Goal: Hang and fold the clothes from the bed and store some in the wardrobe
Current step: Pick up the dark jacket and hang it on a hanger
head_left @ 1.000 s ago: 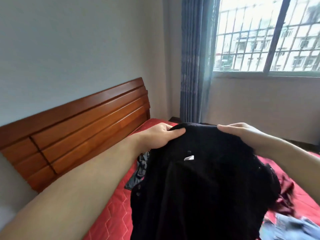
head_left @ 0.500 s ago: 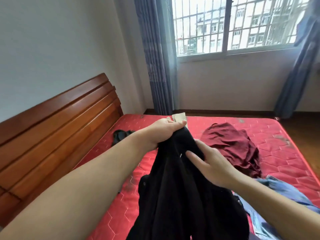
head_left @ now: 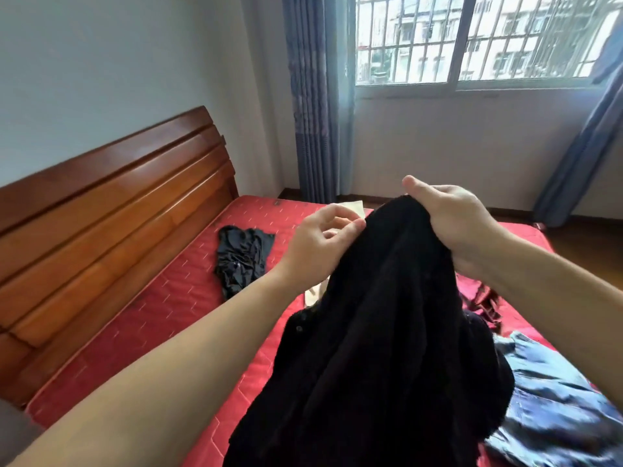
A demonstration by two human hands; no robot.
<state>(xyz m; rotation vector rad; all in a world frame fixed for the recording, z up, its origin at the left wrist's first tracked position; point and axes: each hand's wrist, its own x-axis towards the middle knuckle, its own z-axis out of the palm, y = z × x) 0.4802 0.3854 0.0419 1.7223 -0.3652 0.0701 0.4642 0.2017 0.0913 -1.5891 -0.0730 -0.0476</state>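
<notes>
Above the bed [head_left: 161, 305], right hand [head_left: 451, 220] grips a soft, limp black top [head_left: 377, 332] at its upper edge, left hand [head_left: 320, 247] pinching beside it.

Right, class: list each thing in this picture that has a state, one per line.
Black knitted garment: held up, hanging.
Right hand: grips its top.
Left hand: pinches its edge.
Small dark crumpled garment: lying on the red quilted mattress.
Blue denim garment: lying rumpled.
Blue-grey curtains: drawn aside.
</notes>
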